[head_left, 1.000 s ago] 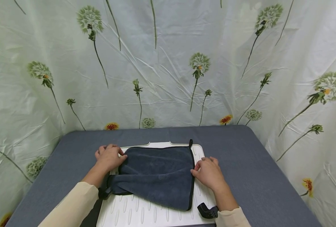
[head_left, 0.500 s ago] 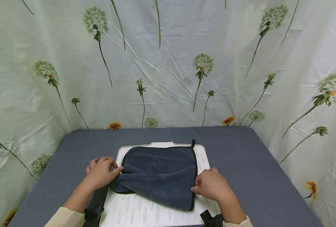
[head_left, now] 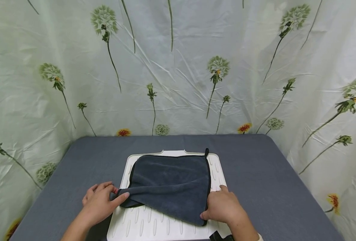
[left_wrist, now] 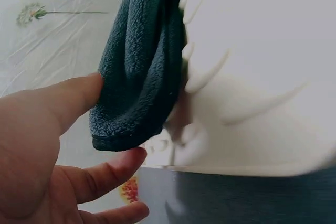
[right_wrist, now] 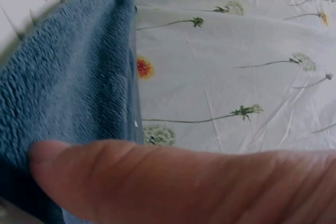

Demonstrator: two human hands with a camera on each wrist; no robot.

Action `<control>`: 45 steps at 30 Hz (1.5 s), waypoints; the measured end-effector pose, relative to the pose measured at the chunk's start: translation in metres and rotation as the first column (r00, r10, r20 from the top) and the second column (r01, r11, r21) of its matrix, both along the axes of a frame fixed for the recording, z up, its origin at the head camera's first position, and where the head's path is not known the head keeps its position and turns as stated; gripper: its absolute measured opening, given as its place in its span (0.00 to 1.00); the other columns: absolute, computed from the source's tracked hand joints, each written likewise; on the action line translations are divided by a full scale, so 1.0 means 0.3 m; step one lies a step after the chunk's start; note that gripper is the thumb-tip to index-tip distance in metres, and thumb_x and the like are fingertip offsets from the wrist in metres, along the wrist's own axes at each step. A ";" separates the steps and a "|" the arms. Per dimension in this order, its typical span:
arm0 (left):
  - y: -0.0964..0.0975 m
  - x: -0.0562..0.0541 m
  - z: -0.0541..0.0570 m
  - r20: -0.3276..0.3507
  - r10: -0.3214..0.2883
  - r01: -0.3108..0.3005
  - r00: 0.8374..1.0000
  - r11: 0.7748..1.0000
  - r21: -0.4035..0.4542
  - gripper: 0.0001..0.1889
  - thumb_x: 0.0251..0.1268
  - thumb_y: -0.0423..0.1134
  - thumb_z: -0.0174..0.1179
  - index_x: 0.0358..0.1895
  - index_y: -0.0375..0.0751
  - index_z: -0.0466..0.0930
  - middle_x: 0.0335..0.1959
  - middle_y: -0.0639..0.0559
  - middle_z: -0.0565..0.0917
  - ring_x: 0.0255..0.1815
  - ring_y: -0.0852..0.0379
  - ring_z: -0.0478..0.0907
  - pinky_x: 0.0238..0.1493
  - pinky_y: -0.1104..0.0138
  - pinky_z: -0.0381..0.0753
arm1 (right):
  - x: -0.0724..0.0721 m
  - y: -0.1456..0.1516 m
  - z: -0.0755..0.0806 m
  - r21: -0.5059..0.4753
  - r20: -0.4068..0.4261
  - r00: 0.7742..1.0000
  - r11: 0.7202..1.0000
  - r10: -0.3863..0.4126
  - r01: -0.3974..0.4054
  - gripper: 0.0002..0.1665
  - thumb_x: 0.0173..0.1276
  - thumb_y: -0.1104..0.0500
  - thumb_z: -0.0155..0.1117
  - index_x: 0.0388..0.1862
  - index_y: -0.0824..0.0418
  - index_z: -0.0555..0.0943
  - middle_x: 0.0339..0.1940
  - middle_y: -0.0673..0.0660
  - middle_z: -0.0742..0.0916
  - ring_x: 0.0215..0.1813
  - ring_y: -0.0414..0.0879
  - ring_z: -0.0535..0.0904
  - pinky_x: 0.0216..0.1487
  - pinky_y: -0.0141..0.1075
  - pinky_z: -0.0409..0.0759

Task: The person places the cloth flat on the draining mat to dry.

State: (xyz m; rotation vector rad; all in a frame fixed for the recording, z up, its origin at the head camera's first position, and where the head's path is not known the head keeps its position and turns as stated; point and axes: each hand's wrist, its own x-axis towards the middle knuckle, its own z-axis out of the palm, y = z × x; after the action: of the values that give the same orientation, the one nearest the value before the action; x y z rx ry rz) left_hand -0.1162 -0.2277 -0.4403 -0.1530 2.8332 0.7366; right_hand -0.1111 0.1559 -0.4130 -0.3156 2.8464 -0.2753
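A dark blue-grey towel (head_left: 171, 174) with black edging and a small hanging loop lies on a white ridged tray (head_left: 147, 224). Its left end is partly folded over, with creases running across it. At that end my left hand (head_left: 98, 202) pinches the folded part; in the left wrist view the thumb presses one face of the towel (left_wrist: 139, 66), and a fingertip shows blurred behind it. My right hand (head_left: 224, 206) grips the near right corner, thumb on top, as the right wrist view shows on the towel (right_wrist: 63, 77); its other fingers are hidden there.
The tray rests on a grey cloth-covered table (head_left: 247, 160). Behind and at both sides hangs a pale curtain (head_left: 184, 83) printed with dandelions. A black wrist camera mount (head_left: 220, 236) shows beside the right wrist.
Both hands have slid nearer along the towel's sides. The left hand came down from the far left corner to the folded end; the right moved down the right edge to the near corner.
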 end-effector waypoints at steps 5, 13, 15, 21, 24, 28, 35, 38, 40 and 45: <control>0.010 0.021 -0.020 -0.001 0.008 -0.008 1.000 0.998 0.067 0.26 0.61 0.63 0.68 0.45 0.43 0.85 0.74 0.30 0.68 0.74 0.17 0.48 0.62 0.22 0.51 | -0.001 0.000 -0.001 -0.057 -0.026 0.999 0.998 0.036 -0.038 0.20 0.43 0.47 0.85 0.10 0.51 0.80 0.18 0.49 0.83 0.65 0.66 0.77 0.58 0.65 0.79; 0.019 0.036 -0.055 -0.005 -0.010 0.010 1.000 0.990 0.138 0.26 0.54 0.53 0.76 0.53 0.42 0.88 0.76 0.33 0.67 0.76 0.19 0.47 0.63 0.22 0.49 | -0.007 0.004 -0.016 -0.147 -0.136 0.987 0.983 0.089 -0.109 0.17 0.43 0.59 0.78 0.09 0.48 0.77 0.13 0.42 0.78 0.38 0.49 0.83 0.75 0.58 0.68; 0.014 0.040 -0.061 -0.004 -0.016 0.017 1.000 0.989 0.147 0.25 0.52 0.51 0.78 0.52 0.43 0.89 0.77 0.33 0.66 0.76 0.19 0.45 0.63 0.22 0.48 | -0.004 0.003 -0.012 -0.128 -0.127 0.989 0.988 0.073 -0.089 0.18 0.43 0.56 0.80 0.08 0.48 0.78 0.14 0.43 0.79 0.49 0.56 0.84 0.70 0.61 0.72; 0.007 0.054 -0.076 -0.004 -0.031 0.032 1.000 0.986 0.161 0.21 0.53 0.49 0.77 0.50 0.47 0.90 0.77 0.35 0.65 0.76 0.18 0.44 0.62 0.22 0.47 | 0.014 0.001 -0.008 -0.085 -0.013 0.999 0.995 0.049 -0.050 0.22 0.42 0.45 0.85 0.08 0.49 0.79 0.17 0.45 0.79 0.65 0.66 0.76 0.66 0.63 0.75; 0.009 0.056 -0.080 -0.009 -0.031 0.032 0.999 0.986 0.165 0.20 0.55 0.49 0.77 0.51 0.47 0.90 0.77 0.36 0.66 0.76 0.19 0.44 0.62 0.23 0.47 | 0.017 0.002 -0.013 -0.118 -0.034 0.998 0.992 0.046 -0.050 0.21 0.41 0.49 0.86 0.08 0.48 0.79 0.18 0.45 0.78 0.65 0.66 0.76 0.67 0.65 0.74; 0.010 0.059 -0.085 -0.010 -0.026 0.028 1.000 0.984 0.178 0.21 0.56 0.47 0.76 0.52 0.45 0.89 0.77 0.36 0.65 0.77 0.20 0.43 0.63 0.24 0.46 | 0.017 0.001 -0.017 -0.161 -0.092 0.991 0.980 0.099 -0.113 0.20 0.41 0.56 0.85 0.08 0.48 0.78 0.15 0.42 0.78 0.46 0.50 0.83 0.72 0.64 0.68; 0.011 0.070 -0.086 -0.043 -0.027 0.034 0.999 0.985 0.171 0.20 0.58 0.46 0.74 0.53 0.44 0.89 0.76 0.34 0.66 0.76 0.19 0.45 0.63 0.22 0.48 | 0.017 0.015 -0.013 -0.153 -0.170 0.977 0.976 0.129 -0.156 0.18 0.41 0.60 0.77 0.08 0.47 0.75 0.14 0.40 0.74 0.31 0.39 0.76 0.72 0.61 0.68; 0.009 0.082 -0.083 -0.060 -0.030 0.039 0.998 0.985 0.169 0.16 0.59 0.47 0.73 0.49 0.46 0.90 0.76 0.34 0.67 0.75 0.18 0.47 0.62 0.20 0.49 | 0.018 0.035 0.003 -0.173 -0.151 0.981 0.974 0.124 -0.149 0.18 0.43 0.61 0.76 0.09 0.47 0.74 0.12 0.39 0.74 0.26 0.37 0.74 0.72 0.62 0.69; 0.006 0.089 -0.078 -0.060 -0.034 0.044 0.998 0.984 0.174 0.12 0.61 0.48 0.73 0.44 0.48 0.90 0.76 0.35 0.67 0.75 0.18 0.48 0.62 0.20 0.51 | 0.018 0.050 0.014 -0.198 -0.121 0.984 0.968 0.129 -0.151 0.18 0.45 0.61 0.76 0.09 0.48 0.75 0.10 0.39 0.74 0.20 0.35 0.70 0.73 0.61 0.67; 0.001 0.102 -0.065 -0.035 -0.061 0.066 0.998 0.979 0.191 0.08 0.62 0.51 0.72 0.37 0.54 0.88 0.76 0.36 0.68 0.75 0.19 0.50 0.63 0.21 0.55 | 0.022 0.079 0.038 -0.233 -0.052 0.995 0.968 0.080 -0.090 0.17 0.46 0.60 0.75 0.10 0.48 0.75 0.11 0.40 0.74 0.22 0.39 0.70 0.41 0.40 0.80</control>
State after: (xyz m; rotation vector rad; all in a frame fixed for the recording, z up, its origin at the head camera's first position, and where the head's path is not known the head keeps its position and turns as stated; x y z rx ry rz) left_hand -0.0856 -0.2274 -0.4598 -0.0217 2.7588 0.9986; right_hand -0.1045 0.1796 -0.4015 -0.4943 2.8342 -0.5977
